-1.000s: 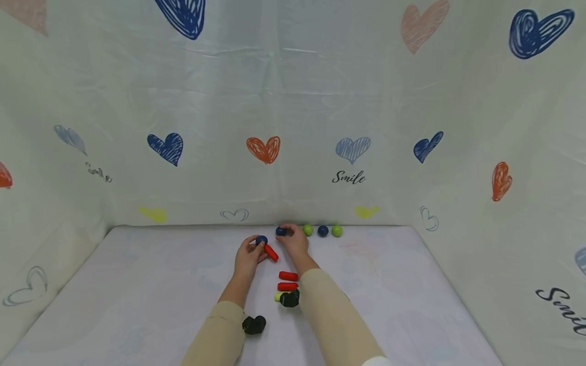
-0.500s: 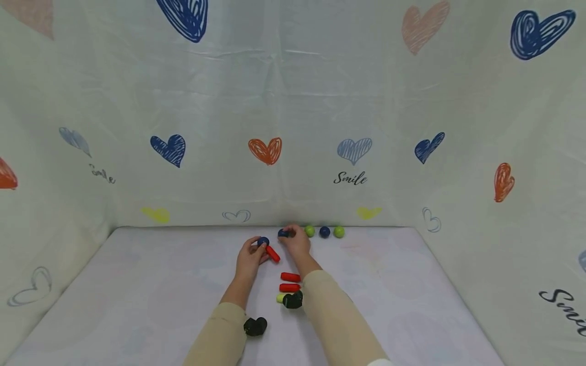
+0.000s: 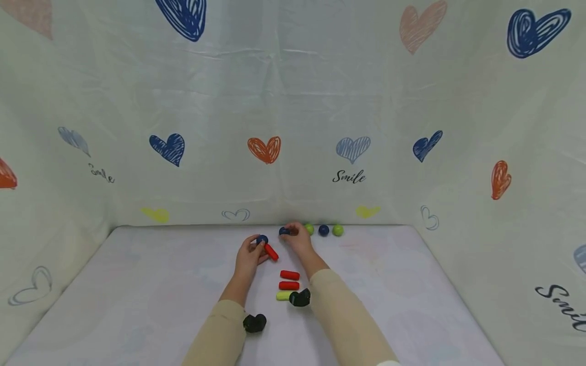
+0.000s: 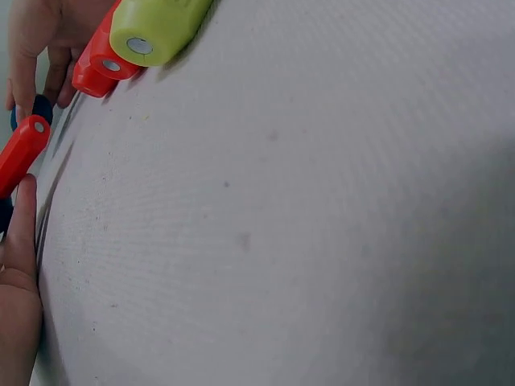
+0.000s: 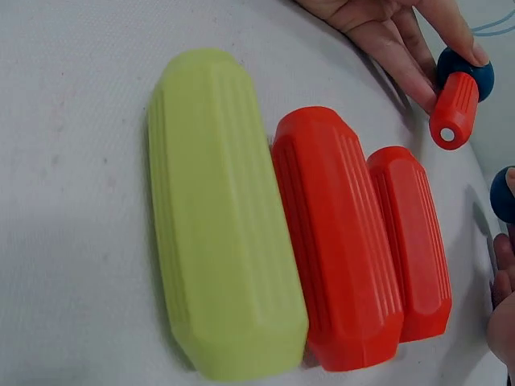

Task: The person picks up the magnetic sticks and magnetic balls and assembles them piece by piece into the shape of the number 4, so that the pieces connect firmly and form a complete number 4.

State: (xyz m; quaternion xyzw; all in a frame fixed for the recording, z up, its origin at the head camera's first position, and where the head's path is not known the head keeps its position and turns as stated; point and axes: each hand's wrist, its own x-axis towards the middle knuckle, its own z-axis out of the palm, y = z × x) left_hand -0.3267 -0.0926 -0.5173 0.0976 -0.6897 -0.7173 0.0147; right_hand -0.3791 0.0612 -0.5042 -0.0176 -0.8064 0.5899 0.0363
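Near the back of the table, my left hand (image 3: 247,258) pinches a blue ball (image 3: 262,239) with a red ribbed stick (image 3: 271,252) joined to it; the stick slants toward the right front. Just right of it, my right hand (image 3: 299,241) pinches a second blue ball (image 3: 284,231) close to the table's back edge. The right wrist view shows the joined red stick (image 5: 455,112) end-on, with a small round white spot in its tip. Only part of my right hand (image 5: 503,314) shows there, at the right edge.
Right of my right hand, a green ball (image 3: 310,229), a blue ball (image 3: 323,230) and another green ball (image 3: 338,230) line the back edge. Two red sticks (image 3: 290,275) and a yellow-green stick (image 3: 283,296) lie side by side between my forearms. A heart-printed curtain (image 3: 311,112) hangs behind.
My right hand and forearm have shifted slightly right with the blue ball, covering more of the nearest green ball and exposing more of the lying sticks. My left hand has stayed almost still.
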